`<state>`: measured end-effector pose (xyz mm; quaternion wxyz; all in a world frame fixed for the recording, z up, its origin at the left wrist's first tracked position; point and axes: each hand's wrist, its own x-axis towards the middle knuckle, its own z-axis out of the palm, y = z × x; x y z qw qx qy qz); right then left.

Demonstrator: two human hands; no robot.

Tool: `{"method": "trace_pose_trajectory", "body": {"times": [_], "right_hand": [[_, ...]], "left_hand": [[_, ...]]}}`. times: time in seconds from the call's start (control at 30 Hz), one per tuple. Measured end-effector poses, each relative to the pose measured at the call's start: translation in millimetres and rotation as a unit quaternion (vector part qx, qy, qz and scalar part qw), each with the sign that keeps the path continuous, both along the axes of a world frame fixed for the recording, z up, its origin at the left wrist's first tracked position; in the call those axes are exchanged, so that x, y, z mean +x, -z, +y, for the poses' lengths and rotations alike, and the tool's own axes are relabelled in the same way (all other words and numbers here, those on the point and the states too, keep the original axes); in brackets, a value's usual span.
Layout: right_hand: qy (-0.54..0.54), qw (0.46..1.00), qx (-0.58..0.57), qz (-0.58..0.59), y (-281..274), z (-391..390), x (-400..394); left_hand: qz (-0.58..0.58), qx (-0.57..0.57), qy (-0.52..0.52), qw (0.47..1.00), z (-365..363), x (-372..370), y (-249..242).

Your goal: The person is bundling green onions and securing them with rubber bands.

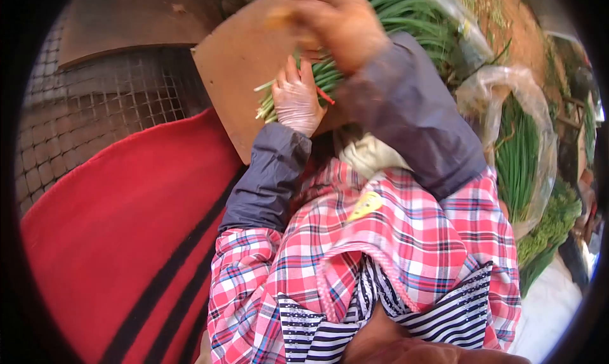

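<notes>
My left hand (295, 101) lies over a bunch of green stalks (327, 77) on a brown board (235, 78), its fingers wrapped round the bunch near the pale cut ends. A thin red strip (325, 96) shows on the stalks beside that hand. Raised above the board and the bunch, my right hand (330, 23) is smeared by motion. Its fingers are blurred, and whether they hold anything cannot be made out.
More long green leaves (403, 12) lie beyond the board at the top. On the right, a clear plastic bag (547, 132) surrounds green stalks (517, 155). A red cloth (127, 218) with black stripes covers the lower left, beside a wire mesh (114, 107).
</notes>
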<state>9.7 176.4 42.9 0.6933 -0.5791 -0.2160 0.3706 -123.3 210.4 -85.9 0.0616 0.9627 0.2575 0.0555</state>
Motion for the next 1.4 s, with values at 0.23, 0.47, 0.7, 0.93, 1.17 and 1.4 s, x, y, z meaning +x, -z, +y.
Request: {"method": "trace_pose_trajectory", "body": {"times": [0.23,0.47,0.7,0.93,1.17,1.4], "right_hand": [[-0.153,0.873,-0.333,0.321,102,-108,-10],[-0.193,0.84,-0.317,0.395,133,-85,-35],[-0.174,0.852,-0.341,0.357,130,-80,-43],[-0.208,0.834,-0.257,0.443,143,-77,-49],[-0.172,0.795,-0.286,0.507,135,-75,-46],[-0.169,0.846,-0.251,0.44,154,-82,-53]], "left_hand": [[0.023,-0.042,-0.021,0.999,2,2,-8],[0.003,0.076,0.002,0.997,-3,-2,14],[0.039,0.006,0.071,0.997,14,2,-10],[0.043,0.066,0.118,0.99,25,10,-6],[-0.018,0.036,0.09,0.995,18,4,4],[-0.002,0.076,0.089,0.993,17,3,10]]}}
